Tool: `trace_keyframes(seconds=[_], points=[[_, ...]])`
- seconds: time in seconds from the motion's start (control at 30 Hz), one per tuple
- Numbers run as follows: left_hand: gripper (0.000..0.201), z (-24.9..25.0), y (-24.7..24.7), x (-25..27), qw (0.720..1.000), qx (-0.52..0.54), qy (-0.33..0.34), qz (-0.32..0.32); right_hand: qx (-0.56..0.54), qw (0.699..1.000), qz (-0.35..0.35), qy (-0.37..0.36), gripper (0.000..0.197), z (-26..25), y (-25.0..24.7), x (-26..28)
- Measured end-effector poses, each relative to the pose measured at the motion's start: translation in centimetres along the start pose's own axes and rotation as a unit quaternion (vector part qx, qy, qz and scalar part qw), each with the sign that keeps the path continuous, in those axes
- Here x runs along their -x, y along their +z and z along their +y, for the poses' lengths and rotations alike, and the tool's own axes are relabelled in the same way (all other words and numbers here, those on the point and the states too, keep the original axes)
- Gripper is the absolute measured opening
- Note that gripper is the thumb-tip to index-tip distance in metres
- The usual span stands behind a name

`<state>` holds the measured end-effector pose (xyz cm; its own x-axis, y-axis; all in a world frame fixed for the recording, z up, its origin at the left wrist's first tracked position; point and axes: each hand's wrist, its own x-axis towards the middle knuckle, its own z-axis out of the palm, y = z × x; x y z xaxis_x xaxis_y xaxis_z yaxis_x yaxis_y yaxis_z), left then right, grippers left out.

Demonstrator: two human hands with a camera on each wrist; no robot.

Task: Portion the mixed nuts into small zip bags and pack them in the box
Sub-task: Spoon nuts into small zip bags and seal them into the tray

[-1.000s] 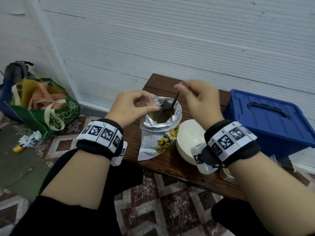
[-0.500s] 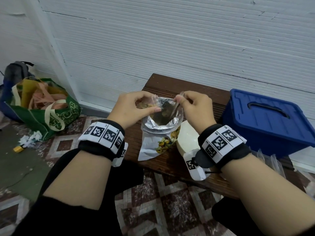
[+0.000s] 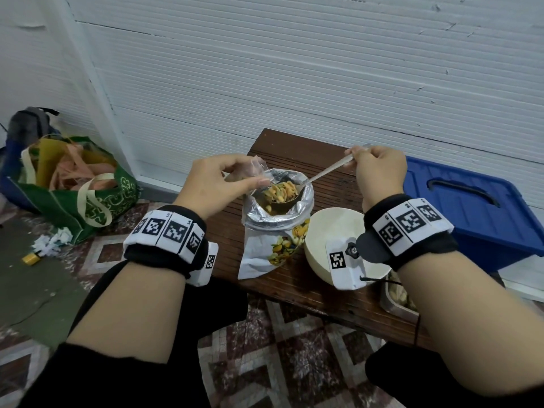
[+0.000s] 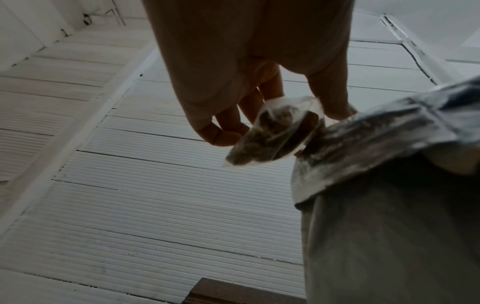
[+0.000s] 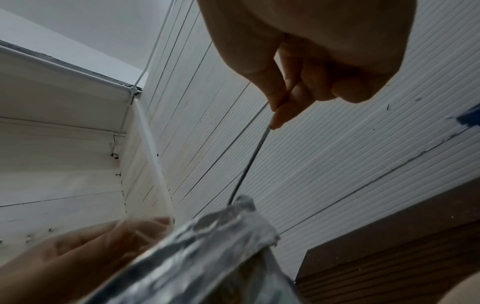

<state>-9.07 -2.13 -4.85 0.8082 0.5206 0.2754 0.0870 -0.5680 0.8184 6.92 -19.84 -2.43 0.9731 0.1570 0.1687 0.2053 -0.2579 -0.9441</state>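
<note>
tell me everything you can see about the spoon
The spoon looks like plain silver metal, with a long thin handle and a broad bowl. Its bowl is heaped with mixed nuts and sits level over the open mouth of the foil nut pouch. The right hand pinches the handle's far end. The left hand holds a small zip bag beside the bowl.

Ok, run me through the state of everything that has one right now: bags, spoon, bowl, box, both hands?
Foil nut bag: open, upright on the bench.
Spoon: loaded with nuts, above the foil bag's mouth.
Small zip bag: partly filled, unsealed.
White bowl: looks empty.
Blue box: lid on.
Left hand: pinches the zip bag.
Right hand: grips the spoon handle.
</note>
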Motion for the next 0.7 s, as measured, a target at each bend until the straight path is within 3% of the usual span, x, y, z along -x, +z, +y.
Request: trace_keyframes(seconds=[0.27,0.7], points=[[0.041,0.3,0.2,0.1,1.0,0.003,-0.008,-0.027,-0.002,0.999,0.031,-0.026,0.039,-2.3,-1.3,-1.4],[0.049,1.0,1.8,0.0,1.0,-0.009,-0.001,-0.028,-0.001,0.995,-0.024,-0.101,0.025,-3.7,1.2,1.1]])
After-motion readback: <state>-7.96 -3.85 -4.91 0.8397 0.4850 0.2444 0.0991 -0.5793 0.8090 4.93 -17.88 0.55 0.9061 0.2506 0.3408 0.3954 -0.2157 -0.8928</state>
